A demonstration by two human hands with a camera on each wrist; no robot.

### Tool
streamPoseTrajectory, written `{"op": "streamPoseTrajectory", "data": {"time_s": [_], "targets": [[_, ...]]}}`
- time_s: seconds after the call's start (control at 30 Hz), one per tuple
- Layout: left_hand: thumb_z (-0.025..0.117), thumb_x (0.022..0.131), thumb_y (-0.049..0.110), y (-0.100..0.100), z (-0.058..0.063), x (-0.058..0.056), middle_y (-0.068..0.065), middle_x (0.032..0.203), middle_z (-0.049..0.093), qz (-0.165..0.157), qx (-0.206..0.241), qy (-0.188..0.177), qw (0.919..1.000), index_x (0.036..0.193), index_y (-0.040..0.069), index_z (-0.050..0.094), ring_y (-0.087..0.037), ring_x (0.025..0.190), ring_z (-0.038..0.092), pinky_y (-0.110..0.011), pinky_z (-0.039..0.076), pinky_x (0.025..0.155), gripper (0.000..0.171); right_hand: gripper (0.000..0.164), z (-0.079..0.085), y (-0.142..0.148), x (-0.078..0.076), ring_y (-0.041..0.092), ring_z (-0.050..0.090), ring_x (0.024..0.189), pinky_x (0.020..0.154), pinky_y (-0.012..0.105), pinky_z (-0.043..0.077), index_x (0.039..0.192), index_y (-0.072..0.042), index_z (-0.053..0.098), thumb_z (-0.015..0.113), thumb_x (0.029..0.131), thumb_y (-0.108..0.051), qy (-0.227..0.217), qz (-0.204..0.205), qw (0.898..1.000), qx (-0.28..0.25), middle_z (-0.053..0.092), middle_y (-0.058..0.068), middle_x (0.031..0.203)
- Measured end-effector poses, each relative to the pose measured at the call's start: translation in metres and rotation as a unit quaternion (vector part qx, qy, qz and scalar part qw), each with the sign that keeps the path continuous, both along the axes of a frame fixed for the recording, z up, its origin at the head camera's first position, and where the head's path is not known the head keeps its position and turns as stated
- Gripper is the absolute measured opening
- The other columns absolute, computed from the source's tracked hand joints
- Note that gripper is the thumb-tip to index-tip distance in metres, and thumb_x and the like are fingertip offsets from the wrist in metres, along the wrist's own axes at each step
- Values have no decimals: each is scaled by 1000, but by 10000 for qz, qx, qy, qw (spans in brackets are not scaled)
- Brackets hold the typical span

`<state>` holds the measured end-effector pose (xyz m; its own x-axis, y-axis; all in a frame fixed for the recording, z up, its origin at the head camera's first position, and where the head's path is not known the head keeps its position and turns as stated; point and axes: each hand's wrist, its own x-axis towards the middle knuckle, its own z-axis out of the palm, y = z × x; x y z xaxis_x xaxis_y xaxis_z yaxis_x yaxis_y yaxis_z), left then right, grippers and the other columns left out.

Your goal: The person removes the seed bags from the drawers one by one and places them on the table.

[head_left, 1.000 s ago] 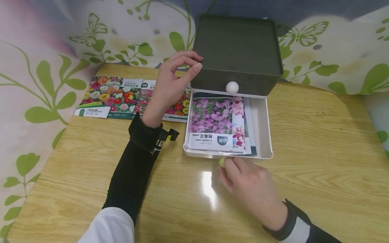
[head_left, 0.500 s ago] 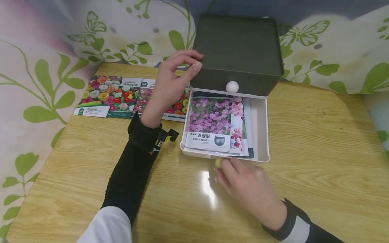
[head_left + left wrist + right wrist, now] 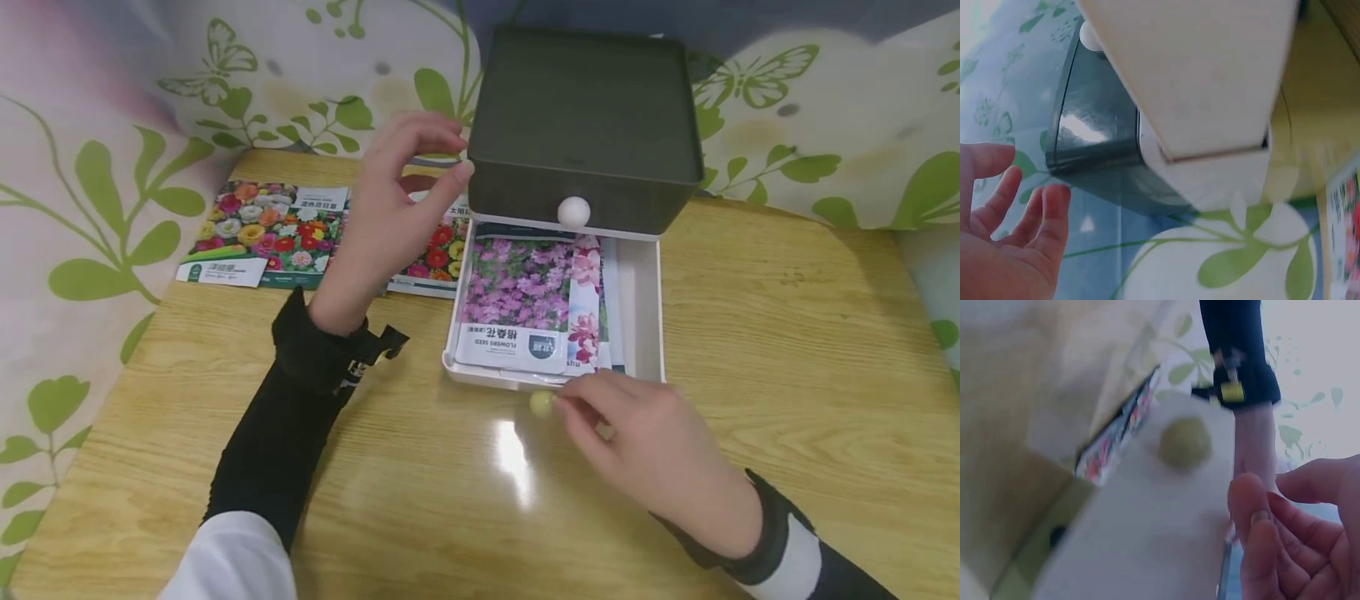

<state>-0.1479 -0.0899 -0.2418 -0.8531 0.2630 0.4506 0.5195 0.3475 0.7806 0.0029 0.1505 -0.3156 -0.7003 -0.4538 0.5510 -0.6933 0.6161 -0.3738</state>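
Observation:
A dark green box (image 3: pixel 585 108) stands at the back, its lower white drawer (image 3: pixel 651 308) pulled out. Inside the drawer lie flower seed packets, a purple-flowered packet (image 3: pixel 517 283) on top. My left hand (image 3: pixel 393 200) is beside the box's left front corner, and the left wrist view shows its loosely bent fingers apart from the box. At the drawer front is a yellow-green round knob (image 3: pixel 542 403). My right hand (image 3: pixel 648 433) lies just right of that knob; in the right wrist view its relaxed fingers are apart from the knob and hold nothing.
Several seed packets (image 3: pixel 303 237) lie in a row on the wooden table (image 3: pixel 787 375), left of the drawer and partly behind my left hand. A white knob (image 3: pixel 573 212) sits on the upper drawer front. A patterned cloth (image 3: pixel 315 92) rises behind the table.
My left hand has come off the box's edge and moved left. The drawer came slightly toward me, then my right hand let go of the knob and shifted right.

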Motion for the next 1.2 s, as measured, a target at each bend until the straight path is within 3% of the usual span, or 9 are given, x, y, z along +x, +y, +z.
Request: {"op": "streamPoseTrajectory", "data": {"time_s": [0.17, 0.23, 0.33, 0.47, 0.6, 0.73, 0.9, 1.03, 1.2], "targets": [[65, 97, 15, -19, -12, 0, -2, 110, 63, -118, -582, 104, 9982, 110, 3, 66, -7, 102, 63, -25, 52, 77, 17, 10, 17, 17, -12, 5, 59, 60, 49, 21, 48, 88, -9, 71, 65, 91, -17, -284, -297, 9990, 148, 68, -2, 78], [65, 98, 17, -23, -14, 1, 0, 105, 65, -337, -769, 68, 9964, 108, 4, 66, -7, 96, 64, -26, 53, 75, 16, 8, 21, 21, -18, 8, 59, 62, 51, 25, 49, 91, -9, 72, 67, 90, -15, -327, -411, 9980, 339, 70, 1, 83], [64, 98, 20, -22, -13, 7, 0, 102, 66, -606, -1194, 60, 9910, 107, 5, 66, -7, 92, 65, -28, 53, 75, 17, 15, 23, 21, -30, 17, 66, 76, 64, 35, 55, 99, -7, 73, 67, 93, -19, -439, -415, 9956, 718, 72, 5, 96], [63, 99, 27, -16, -11, 16, 3, 103, 67, -797, -1850, -137, 9794, 110, 9, 67, -7, 92, 64, -30, 51, 76, 21, 30, 22, 16, -45, 27, 62, 115, 95, 47, 49, 117, -6, 72, 60, 100, -28, -908, 71, 9884, 1212, 67, 9, 124], [61, 100, 29, -9, -9, 21, 3, 106, 68, -1025, -2408, -402, 9643, 113, 12, 67, -8, 95, 64, -30, 50, 76, 23, 40, 18, 9, -57, 29, 48, 134, 109, 48, 37, 131, -8, 66, 52, 104, -35, -1511, 667, 9724, 1647, 55, 10, 143], [59, 100, 28, -3, -10, 23, -1, 108, 70, -1189, -2875, -548, 9488, 117, 9, 66, -12, 97, 65, -31, 51, 80, 26, 45, 15, 6, -62, 32, 46, 136, 110, 49, 35, 132, -7, 65, 50, 105, -40, -1781, 824, 9599, 2005, 52, 13, 145], [57, 102, 26, 5, -14, 25, -3, 102, 72, -1371, -3341, -379, 9317, 117, 4, 67, -14, 93, 67, -31, 52, 83, 29, 50, 14, 8, -62, 33, 52, 129, 106, 50, 40, 130, -6, 66, 51, 103, -45, -1730, 711, 9574, 2198, 56, 14, 141], [55, 103, 26, 12, -17, 26, -3, 93, 70, -1382, -3757, -300, 9159, 115, 3, 68, -14, 83, 65, -32, 52, 77, 29, 50, 15, 12, -60, 32, 56, 126, 104, 50, 42, 129, -5, 66, 51, 103, -45, -1669, 625, 9589, 2210, 59, 12, 138], [53, 104, 28, 20, -21, 29, -1, 72, 59, -1236, -4220, -271, 8977, 94, 9, 65, -15, 62, 56, -32, 47, 61, 25, 50, 15, 15, -59, 31, 56, 126, 102, 50, 43, 129, -6, 67, 52, 103, -46, -1775, 481, 9562, 2279, 60, 11, 137]]}}
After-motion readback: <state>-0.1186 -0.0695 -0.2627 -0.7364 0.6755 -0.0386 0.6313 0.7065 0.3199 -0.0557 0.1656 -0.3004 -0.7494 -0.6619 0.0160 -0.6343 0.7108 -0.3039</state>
